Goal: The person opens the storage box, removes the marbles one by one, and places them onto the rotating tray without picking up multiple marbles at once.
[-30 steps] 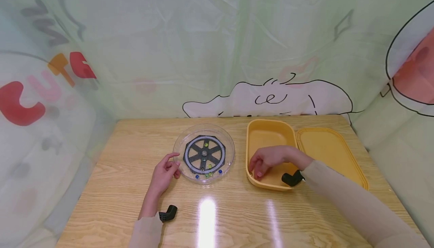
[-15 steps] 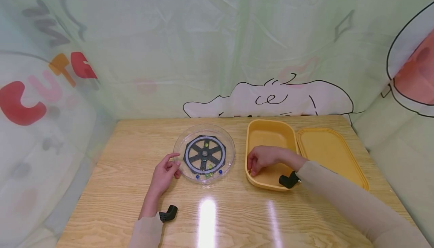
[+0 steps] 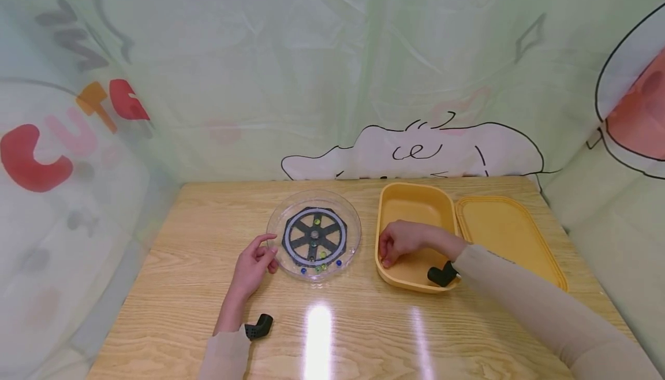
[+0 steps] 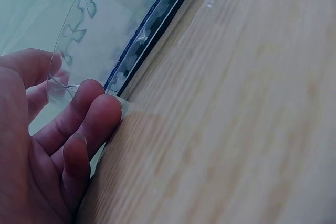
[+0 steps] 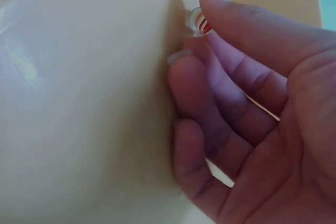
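Observation:
Within the yellow box (image 3: 415, 279), my right hand (image 3: 402, 241) is low by the left wall. In the right wrist view its thumb and a finger pinch a clear glass marble (image 5: 198, 22) with red and white stripes; the head view hides the marble. My left hand (image 3: 251, 267) holds the near-left edge of a round clear dish (image 3: 354, 241), fingers at its rim (image 4: 68, 40) in the left wrist view. A black spoked wheel shape (image 3: 298, 241) with a pale ring shows at the dish. Several small marbles, including a blue marble (image 3: 339, 263), lie in it.
A flat yellow lid (image 3: 509, 235) lies on the wooden table (image 3: 208, 218) against the right side of the box. A printed curtain (image 3: 260, 79) hangs behind the table. Black camera mounts (image 3: 260, 327) stick out at both wrists.
My right hand has shifted slightly left toward the box's left wall, and its fingers have closed on the marble there. My left hand and the dish stay in place.

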### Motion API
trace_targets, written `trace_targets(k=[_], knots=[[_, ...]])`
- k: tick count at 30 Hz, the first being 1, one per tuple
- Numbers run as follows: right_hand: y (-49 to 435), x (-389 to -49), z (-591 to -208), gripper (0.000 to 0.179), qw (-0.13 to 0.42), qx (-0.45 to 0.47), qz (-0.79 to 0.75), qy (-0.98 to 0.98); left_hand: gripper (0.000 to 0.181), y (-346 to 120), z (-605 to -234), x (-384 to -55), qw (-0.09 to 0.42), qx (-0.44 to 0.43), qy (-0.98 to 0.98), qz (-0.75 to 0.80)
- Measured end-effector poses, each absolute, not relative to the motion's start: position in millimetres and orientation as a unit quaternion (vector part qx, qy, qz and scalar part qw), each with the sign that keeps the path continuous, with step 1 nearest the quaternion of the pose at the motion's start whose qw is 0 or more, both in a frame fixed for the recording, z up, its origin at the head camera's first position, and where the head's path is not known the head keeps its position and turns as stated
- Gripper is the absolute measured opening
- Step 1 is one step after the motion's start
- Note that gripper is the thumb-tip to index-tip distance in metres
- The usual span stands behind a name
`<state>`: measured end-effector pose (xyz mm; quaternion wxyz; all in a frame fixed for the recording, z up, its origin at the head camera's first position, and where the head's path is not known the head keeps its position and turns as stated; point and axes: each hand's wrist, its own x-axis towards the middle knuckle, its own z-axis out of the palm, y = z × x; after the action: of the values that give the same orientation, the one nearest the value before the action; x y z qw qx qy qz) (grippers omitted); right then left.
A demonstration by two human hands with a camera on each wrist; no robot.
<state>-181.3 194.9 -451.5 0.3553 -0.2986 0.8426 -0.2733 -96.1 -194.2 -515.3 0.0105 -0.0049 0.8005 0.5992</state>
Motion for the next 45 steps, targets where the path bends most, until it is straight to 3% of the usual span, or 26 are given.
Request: trace_targets(k=[25, 45], knots=[[206.9, -184.9, -444.1, 0.009, 0.312, -0.309, -0.315, 0.842, 0.032, -194.4, -517.8, -94.2, 0.009, -0.004, 0.803, 0.596], [193.3, -182.0, -401.2, 0.013, 0.233, -0.273, -0.398, 0.844, 0.031, -194.9, -515.9, -95.0, 0.019, -0.018, 0.8, 0.599]])
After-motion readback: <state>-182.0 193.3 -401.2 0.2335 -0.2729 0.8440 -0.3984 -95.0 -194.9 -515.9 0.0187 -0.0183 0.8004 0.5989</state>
